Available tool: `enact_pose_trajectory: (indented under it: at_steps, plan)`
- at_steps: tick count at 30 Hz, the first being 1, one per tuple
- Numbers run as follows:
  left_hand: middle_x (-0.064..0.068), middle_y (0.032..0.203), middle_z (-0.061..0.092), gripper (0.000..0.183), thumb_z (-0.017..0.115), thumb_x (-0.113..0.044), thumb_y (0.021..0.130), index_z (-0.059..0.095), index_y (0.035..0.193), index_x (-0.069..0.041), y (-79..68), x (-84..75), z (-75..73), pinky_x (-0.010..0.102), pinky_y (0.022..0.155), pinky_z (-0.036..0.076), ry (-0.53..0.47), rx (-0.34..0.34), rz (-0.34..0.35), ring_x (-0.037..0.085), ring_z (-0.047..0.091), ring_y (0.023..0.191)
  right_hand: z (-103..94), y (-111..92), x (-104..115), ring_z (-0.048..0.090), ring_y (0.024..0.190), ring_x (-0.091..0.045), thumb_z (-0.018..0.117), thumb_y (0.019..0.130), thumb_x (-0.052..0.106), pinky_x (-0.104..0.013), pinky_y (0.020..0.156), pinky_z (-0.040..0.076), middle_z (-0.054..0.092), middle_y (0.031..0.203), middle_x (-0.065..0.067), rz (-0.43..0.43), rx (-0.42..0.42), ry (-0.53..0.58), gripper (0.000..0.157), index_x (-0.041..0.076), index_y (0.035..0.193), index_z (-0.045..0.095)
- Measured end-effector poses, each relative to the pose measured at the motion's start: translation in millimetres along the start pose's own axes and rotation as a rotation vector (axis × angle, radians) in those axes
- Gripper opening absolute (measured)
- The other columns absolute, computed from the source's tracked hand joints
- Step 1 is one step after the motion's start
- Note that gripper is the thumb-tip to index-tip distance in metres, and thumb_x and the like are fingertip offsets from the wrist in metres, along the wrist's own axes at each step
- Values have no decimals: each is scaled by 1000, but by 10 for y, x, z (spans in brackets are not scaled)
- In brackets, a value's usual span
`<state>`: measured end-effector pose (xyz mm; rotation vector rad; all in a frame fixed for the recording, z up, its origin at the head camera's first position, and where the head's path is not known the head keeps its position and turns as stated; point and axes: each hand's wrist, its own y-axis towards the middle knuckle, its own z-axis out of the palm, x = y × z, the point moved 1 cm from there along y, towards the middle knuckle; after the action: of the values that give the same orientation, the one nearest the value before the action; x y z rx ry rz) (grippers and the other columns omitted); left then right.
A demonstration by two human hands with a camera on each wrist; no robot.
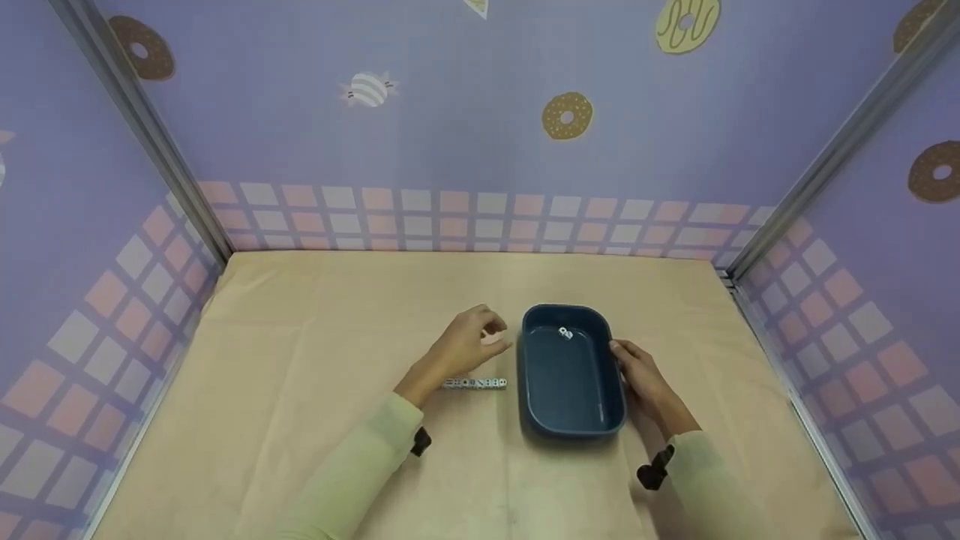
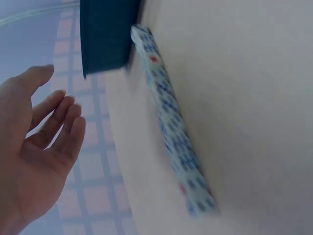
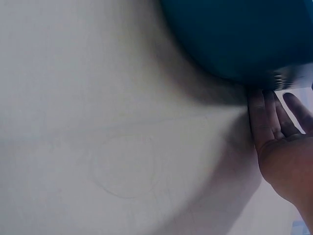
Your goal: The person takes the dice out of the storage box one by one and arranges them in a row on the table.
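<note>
A deep blue rectangular dish [image 1: 574,382] with rounded corners stands on the cloth, a couple of small white dice [image 1: 565,333] near its far end. My right hand [image 1: 649,382] holds the dish at its right side; in the right wrist view its fingers [image 3: 261,115] meet the underside of the wall. To the left of the dish lies a straight row of white dice [image 1: 480,383], set side by side, with blue and red pips. Above and beyond that row hovers my left hand [image 1: 461,345], fingers loosely bent and thumb apart, with nothing visible between them.
A beige cloth [image 1: 337,322] covers the table. Purple walls [image 1: 465,135] with a checked border and printed sweets enclose it at the back and both sides. Metal posts [image 1: 150,127] mark the corners. Each wrist wears a dark strap fitting [image 1: 654,470].
</note>
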<state>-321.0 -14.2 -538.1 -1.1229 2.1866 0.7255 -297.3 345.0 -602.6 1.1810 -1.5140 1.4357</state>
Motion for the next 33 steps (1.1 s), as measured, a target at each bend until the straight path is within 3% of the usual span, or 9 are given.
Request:
enact_pose_trajectory:
  at_steps: [5,10,18,27,33]
  plan:
    - [7,118,66,30,75,-23,101,72,123,-3,363,-208,276,33,98,56,34,-11,10,24,66,112,6,-11,-14,33,152,-32,48,113,44,-55,129,18,41,162,-16,-6,-23,8,58,4,156,45]
    - [5,120,67,34,78,-23,99,71,127,-4,563,-266,530,26,100,53,55,17,-17,20,66,114,24,-12,-37,36,150,-33,48,113,43,-55,127,23,43,160,-17,0,-24,20,58,4,156,45]
    - [8,132,65,47,78,-25,99,65,139,-4,850,-393,710,29,105,51,117,119,-75,21,63,123,-1,-1,-26,33,154,-33,52,112,44,-55,128,20,42,162,-17,-16,-33,20,59,4,155,45]
    - [8,137,65,48,78,-28,99,66,141,-7,1005,-375,914,33,109,50,258,193,-113,22,62,129,1,0,-54,32,155,-33,53,111,43,-56,128,20,44,159,-16,-23,-47,36,57,4,153,48]
    - [3,145,62,59,80,-34,97,60,149,-14,1034,-363,956,42,114,47,335,220,-163,21,57,137,-4,8,-54,32,155,-32,53,112,42,-53,128,21,42,161,-16,-25,-44,45,58,3,154,47]
